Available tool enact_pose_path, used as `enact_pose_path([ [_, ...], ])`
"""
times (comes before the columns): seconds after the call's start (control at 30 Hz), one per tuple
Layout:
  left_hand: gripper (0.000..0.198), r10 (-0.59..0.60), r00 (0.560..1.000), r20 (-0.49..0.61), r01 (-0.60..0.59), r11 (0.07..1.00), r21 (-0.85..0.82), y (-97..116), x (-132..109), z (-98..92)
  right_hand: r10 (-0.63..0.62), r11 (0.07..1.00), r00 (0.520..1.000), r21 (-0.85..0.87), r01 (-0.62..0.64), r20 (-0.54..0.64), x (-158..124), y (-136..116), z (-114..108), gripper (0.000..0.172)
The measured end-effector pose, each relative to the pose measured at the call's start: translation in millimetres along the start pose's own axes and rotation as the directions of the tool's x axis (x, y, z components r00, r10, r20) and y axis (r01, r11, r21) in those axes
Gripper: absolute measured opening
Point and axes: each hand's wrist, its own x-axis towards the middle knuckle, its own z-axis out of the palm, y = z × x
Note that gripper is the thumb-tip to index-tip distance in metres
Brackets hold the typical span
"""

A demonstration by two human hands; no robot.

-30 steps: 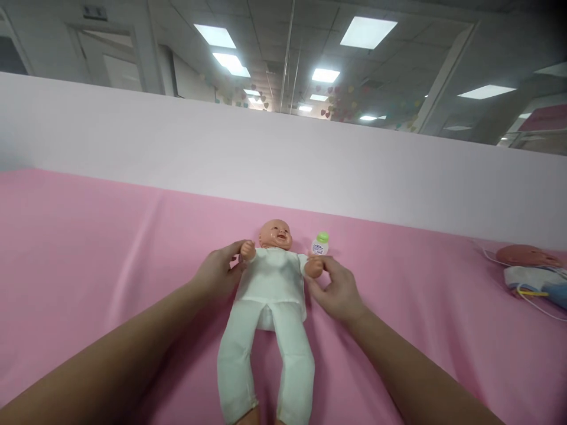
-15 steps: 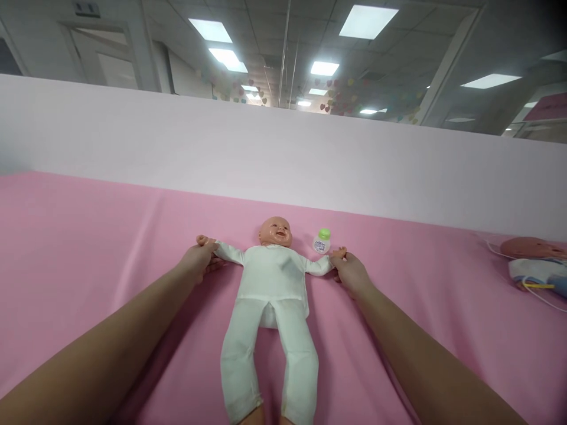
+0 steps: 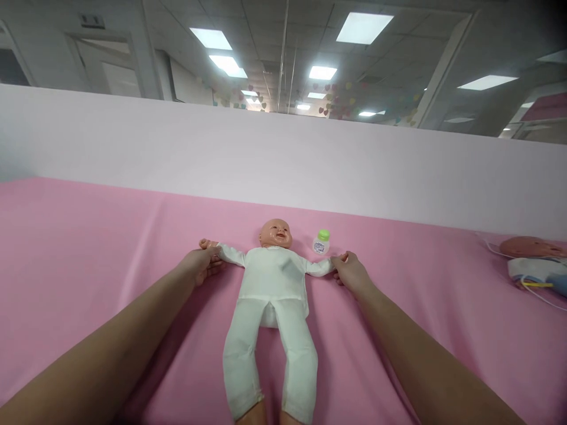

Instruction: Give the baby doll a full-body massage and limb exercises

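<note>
A baby doll in a white top and white trousers lies on its back, head away from me, arms spread to both sides. My left hand is closed on the doll's arm at the left, near the wrist; the doll's small hand shows above my fingers. At the other side, my right hand grips the doll's other arm at its wrist, and my fingers mostly cover that doll hand. Between the doll's head and my right hand stands or lies a small clear bottle with a green cap.
Pink cloth covers the surface beneath the doll. A low white wall runs along the back. At the far right lies a second doll with white and blue cloth, a thin white tube and a yellow strip.
My right fingers now cover more of the doll's hand, which showed above them before. My left hand has shifted slightly. The view has tilted a little; the doll stays in place.
</note>
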Motion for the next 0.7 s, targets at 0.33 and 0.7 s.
enact_pose_path([
  [0.33, 0.037, 0.484, 0.834, 0.263, -0.551, 0.721, 0.420, 8.2, -63.0, 31.7, -0.491, 0.869, 0.871, 0.048, 0.492, -0.031, -53.4, -26.5, 21.4, 0.060],
  [0.7, 0.038, 0.559, 0.490, 0.669, -0.833, 0.073, 0.549, -1.6, -63.3, 31.7, -0.919, 0.158, 0.239, -0.262, 0.952, 0.314, -71.3, -29.2, 32.9, 0.040],
])
